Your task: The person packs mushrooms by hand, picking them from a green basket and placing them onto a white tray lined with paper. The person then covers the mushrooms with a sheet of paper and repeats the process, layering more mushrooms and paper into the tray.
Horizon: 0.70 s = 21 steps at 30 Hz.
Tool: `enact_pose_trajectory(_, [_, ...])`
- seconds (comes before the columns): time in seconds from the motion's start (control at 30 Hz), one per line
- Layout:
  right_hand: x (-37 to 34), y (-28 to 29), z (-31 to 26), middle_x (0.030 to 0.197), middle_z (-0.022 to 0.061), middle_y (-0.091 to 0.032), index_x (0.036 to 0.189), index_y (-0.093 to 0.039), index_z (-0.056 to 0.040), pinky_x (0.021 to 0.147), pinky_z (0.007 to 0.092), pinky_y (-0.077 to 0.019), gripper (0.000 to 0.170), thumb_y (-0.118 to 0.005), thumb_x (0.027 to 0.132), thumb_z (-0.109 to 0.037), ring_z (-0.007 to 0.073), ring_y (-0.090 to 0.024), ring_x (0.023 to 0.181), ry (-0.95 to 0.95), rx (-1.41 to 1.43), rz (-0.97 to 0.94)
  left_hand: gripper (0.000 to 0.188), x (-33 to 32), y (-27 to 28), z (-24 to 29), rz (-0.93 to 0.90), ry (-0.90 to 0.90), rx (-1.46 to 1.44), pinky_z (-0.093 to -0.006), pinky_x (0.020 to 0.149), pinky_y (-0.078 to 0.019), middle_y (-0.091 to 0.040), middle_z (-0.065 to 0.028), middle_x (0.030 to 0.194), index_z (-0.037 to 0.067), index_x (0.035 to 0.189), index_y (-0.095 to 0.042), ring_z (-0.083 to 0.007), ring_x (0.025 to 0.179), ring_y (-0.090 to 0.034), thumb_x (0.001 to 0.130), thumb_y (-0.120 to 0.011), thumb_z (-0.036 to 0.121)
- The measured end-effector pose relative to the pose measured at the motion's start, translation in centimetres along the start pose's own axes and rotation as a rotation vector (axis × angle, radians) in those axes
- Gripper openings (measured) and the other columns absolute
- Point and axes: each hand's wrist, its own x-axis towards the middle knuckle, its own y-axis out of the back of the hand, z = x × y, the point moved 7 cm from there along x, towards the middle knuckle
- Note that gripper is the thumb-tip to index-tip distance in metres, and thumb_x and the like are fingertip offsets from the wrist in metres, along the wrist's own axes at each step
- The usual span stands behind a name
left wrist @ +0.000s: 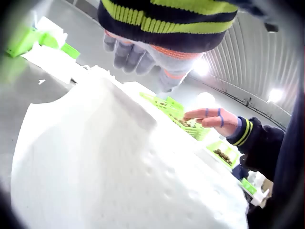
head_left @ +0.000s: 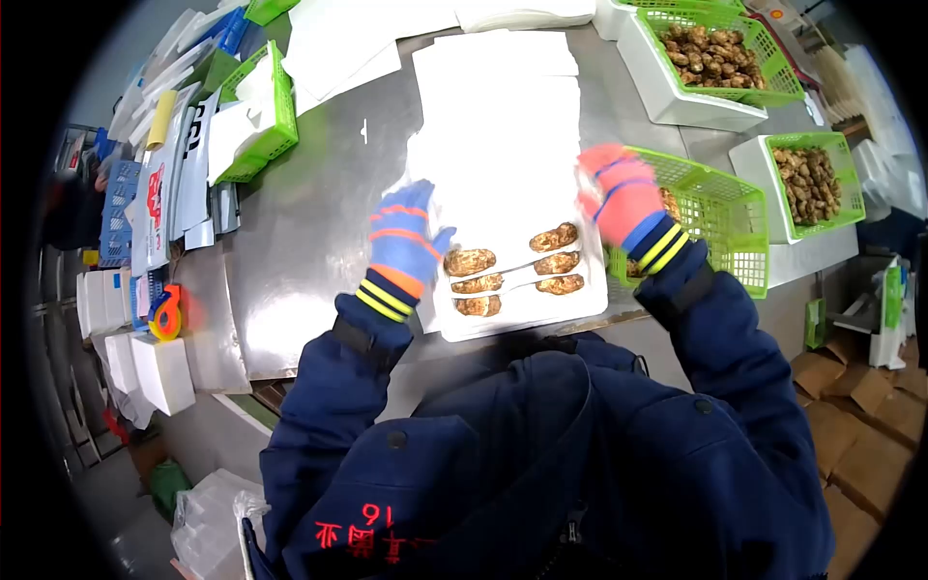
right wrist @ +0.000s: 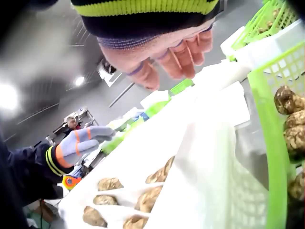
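Note:
In the head view a long stack of white sheets (head_left: 498,126) runs away from the person over the metal table. At its near end, brown knobbly tubers (head_left: 471,261) lie in two columns, with folds of white sheet between the rows. My left hand (head_left: 398,237), in a blue glove with orange stripes, is at the left edge of the sheets, fingers extended. Along the opposite edge is my right hand (head_left: 619,193) in a coral glove with blue stripes, beside a green basket (head_left: 739,222). Its fingers (right wrist: 183,59) look loosely bent and hold nothing in the right wrist view.
Green baskets of tubers (head_left: 715,60) sit on white foam boxes (head_left: 667,87) to the right. Another green basket (head_left: 280,121) with white sheets stands at the left, near stacked packaging. An orange tape dispenser (head_left: 166,314) is at the table's left end. Flattened cardboard (head_left: 860,435) lies lower right.

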Motion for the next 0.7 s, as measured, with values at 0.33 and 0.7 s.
enact_pose_trajectory(0.33, [8.7, -7.2, 6.0, 0.125, 0.0148, -0.052, 0.123, -0.053, -0.011, 0.099, 0.0372, -0.0361, 0.059, -0.061, 0.075, -0.044, 0.0298, -0.049, 0.115, -0.458, 0.162, 0.021, 0.075, 2.5, -5.1, -5.5, 0.084, 0.332, -0.402, -0.0356, 0.102, -0.0339, -0.044, -0.019, 0.128, 0.0, 0.128, -0.043, -0.0304, 0.119, -0.042, 0.066, -0.078, 0.021])
enact_pose_trajectory(0.7, [9.5, -6.2, 7.0, 0.078, 0.0019, -0.061, 0.087, -0.061, -0.0045, 0.072, 0.0251, -0.0449, 0.012, -0.062, 0.075, -0.006, 0.0124, -0.056, 0.075, -0.404, 0.839, 0.073, 0.09, 1.9, -6.5, -7.9, 0.069, 0.39, -0.439, -0.0333, 0.1, -0.0356, -0.044, -0.0178, 0.129, -0.002, 0.134, -0.034, -0.0269, 0.118, -0.044, 0.061, -0.082, 0.019])
